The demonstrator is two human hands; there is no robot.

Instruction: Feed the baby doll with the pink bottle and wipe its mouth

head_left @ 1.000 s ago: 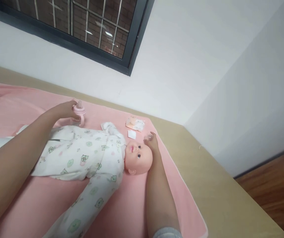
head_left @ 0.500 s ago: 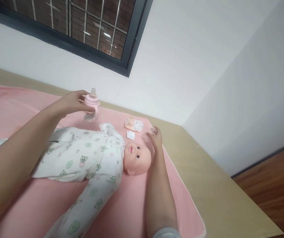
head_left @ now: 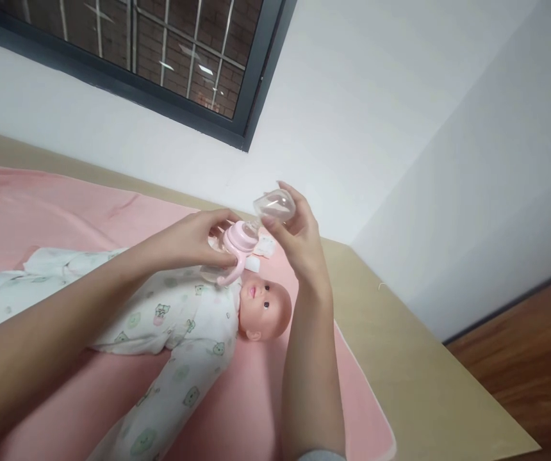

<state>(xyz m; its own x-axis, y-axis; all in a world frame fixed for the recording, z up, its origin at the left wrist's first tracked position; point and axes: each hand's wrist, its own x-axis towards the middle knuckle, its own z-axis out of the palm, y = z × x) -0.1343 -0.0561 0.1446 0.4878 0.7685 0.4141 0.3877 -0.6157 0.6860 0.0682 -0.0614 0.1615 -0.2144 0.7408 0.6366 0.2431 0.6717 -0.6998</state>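
My left hand (head_left: 213, 240) is wrapped round a baby bottle (head_left: 241, 238) with a pink collar and pink handles, tilted so its teat points up and right. Between the fingers of my right hand (head_left: 297, 227) is a clear dome-shaped bottle cap (head_left: 275, 205), close beside the teat; whether they touch I cannot tell. Below both hands a baby doll (head_left: 264, 310) lies on its back in a white printed outfit, its head toward the right. My left forearm crosses over the doll's body and hides part of it.
A pink sheet (head_left: 251, 390) covers much of the wooden surface (head_left: 414, 384). Beyond the doll's face lie a small white square (head_left: 252, 264) and a partly hidden printed packet (head_left: 266, 244). A wall and a dark-framed window (head_left: 244, 128) rise behind.
My left hand has brought the bottle right and nearer, tilting it. My right hand has lifted the clear cap from the sheet's far corner up to the teat.
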